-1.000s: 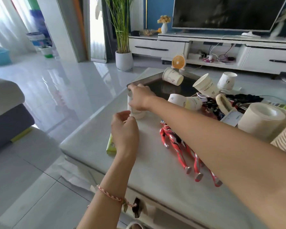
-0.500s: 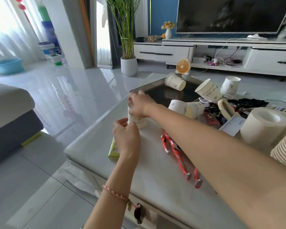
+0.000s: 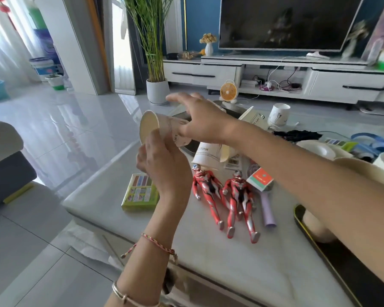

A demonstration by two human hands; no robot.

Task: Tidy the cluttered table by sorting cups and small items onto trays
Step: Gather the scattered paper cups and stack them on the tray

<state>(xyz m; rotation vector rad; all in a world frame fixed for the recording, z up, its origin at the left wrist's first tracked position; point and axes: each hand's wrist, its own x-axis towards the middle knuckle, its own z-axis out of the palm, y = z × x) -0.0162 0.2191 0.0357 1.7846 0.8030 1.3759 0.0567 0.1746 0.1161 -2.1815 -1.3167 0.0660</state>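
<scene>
A white paper cup (image 3: 164, 127) is held tilted on its side above the table's left edge, its mouth facing left. My left hand (image 3: 164, 171) grips it from below at the rim. My right hand (image 3: 200, 120) lies over the cup's base end with fingers stretched out. Another paper cup (image 3: 208, 152) lies on its side just beyond the toys, and a further one (image 3: 253, 117) is tipped behind my right arm. A dark tray (image 3: 190, 145) sits at the table's far side, mostly hidden by my hands. A black tray with a yellow rim (image 3: 319, 247) lies at the near right.
Two red toy figures (image 3: 222, 196) lie mid-table beside a green box (image 3: 140, 193) and a purple stick (image 3: 267, 209). A white mug (image 3: 278, 115), a tape roll (image 3: 315, 149) and dark clutter fill the far right. A small orange fan (image 3: 228, 91) stands on the floor beyond.
The cup stood upright on the table under my right hand. It is now lifted and tipped sideways, and my left hand has taken hold of its rim.
</scene>
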